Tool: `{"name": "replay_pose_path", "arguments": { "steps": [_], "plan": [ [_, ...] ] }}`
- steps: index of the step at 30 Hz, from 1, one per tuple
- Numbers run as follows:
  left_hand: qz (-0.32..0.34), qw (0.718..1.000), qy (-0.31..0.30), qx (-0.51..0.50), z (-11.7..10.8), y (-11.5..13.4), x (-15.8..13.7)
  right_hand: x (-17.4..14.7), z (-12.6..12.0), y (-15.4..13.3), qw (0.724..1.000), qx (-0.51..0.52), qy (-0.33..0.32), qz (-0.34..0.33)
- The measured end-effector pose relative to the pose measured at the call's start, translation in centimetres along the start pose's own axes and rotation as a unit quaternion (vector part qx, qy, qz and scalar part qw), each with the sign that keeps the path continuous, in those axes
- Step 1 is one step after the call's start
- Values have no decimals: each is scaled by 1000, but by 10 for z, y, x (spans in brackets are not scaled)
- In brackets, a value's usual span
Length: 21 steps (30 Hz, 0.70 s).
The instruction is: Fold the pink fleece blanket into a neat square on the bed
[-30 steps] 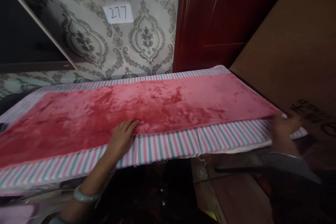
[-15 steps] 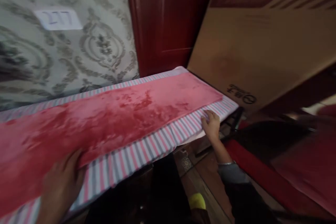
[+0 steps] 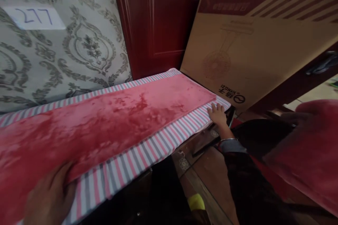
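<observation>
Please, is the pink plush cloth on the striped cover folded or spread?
Spread: the pink plush cloth lies flat and long over the striped cover. Whether any layer is doubled beneath, I cannot tell.

Mottled pink and red swept over my plush cloth (image 3: 126,109)! Pink, grey and white stripes lined the sheet (image 3: 144,154) along both long edges. Black ran down my sleeve (image 3: 245,179) to a grey cuff (image 3: 233,145), and the wallpaper (image 3: 91,45) flashed grey scrollwork on pale!
</observation>
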State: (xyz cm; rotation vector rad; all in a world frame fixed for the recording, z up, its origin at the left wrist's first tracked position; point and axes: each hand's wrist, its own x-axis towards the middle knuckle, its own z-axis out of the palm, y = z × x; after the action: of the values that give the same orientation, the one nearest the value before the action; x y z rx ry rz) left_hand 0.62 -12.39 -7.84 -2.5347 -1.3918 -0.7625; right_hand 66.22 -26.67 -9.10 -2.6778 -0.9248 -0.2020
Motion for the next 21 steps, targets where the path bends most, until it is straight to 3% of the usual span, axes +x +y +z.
{"name": "replay_pose_path", "arguments": {
  "steps": [7, 9, 11, 13, 16, 18, 21],
  "plan": [
    [37, 998, 15, 45, -8, 13, 3, -6, -20, -16, 1000, 6, 2, 14],
    [30, 998, 9, 57, -8, 16, 1, -17, -20, -36, 1000, 20, 6, -20],
    [20, 998, 0, 66, -8, 19, 0, -38, -15, -67, 992, 58, 10, -109],
    [9, 998, -8, 61, -11, 25, -1, -67, -9, -105, 960, 127, 21, -248],
    [-5, 999, -25, 39, -16, 32, -2, -119, -3, -165, 867, 223, 27, -445],
    [-3, 998, -48, 30, -20, 35, -2, -147, -3, -197, 825, 234, 0, -514],
    [15, 996, -88, 20, -27, 32, -3, -168, -6, -226, 799, 208, -48, -563]
  ]
}}
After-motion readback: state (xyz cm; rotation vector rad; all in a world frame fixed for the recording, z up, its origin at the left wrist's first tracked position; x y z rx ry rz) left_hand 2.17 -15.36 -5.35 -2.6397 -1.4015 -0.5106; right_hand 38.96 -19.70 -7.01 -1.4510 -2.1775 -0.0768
